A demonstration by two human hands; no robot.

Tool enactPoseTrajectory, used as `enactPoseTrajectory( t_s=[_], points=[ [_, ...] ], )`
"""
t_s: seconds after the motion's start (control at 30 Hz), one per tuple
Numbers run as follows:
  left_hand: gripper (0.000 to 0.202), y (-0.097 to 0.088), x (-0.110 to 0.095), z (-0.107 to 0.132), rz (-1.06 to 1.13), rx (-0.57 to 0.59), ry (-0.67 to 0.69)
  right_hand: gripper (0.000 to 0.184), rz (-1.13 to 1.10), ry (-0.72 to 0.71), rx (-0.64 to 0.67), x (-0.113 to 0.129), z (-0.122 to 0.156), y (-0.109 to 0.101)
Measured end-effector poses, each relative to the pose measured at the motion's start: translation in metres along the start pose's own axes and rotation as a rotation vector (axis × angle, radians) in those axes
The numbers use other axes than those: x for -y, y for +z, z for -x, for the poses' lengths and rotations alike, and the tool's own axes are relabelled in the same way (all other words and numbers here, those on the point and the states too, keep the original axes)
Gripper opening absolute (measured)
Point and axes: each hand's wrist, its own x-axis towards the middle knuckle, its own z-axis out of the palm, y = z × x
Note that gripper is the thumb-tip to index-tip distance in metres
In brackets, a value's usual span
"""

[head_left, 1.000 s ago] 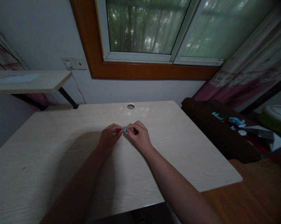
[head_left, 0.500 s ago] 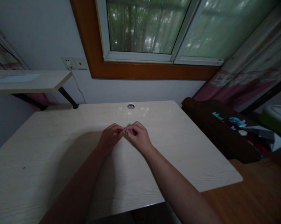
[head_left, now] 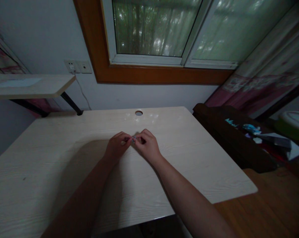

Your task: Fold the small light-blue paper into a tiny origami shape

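Both my hands meet over the middle of a pale wood-grain desk (head_left: 189,158), with fingertips pinched around a tiny teal-and-white object (head_left: 133,140). Its kind is too small to make out, and the fingers cover most of it. My left hand (head_left: 118,145) grips it from the left between thumb and forefinger, the other fingers curled. From the right, my right hand (head_left: 147,145) pinches it the same way. The two sets of fingertips almost touch.
A raised shelf (head_left: 35,87) on black legs stands at the desk's back left. Near the back edge is a round cable hole (head_left: 139,113). Right of the desk, a dark brown cabinet (head_left: 214,132) carries crumpled blue pieces (head_left: 251,129) and paper.
Both hands stay pinched at almost the same place, and the small object has turned slightly. The whole view has shifted a little.
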Motion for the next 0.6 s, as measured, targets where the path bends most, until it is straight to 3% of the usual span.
enactPoseTrajectory(
  t_s=[0.6],
  points=[
    [0.008,-0.0025,0.0029,-0.0017,0.080,0.016,-0.033,0.004,-0.106,0.004,0.048,-0.0019,-0.0034,-0.0049]
  ],
)
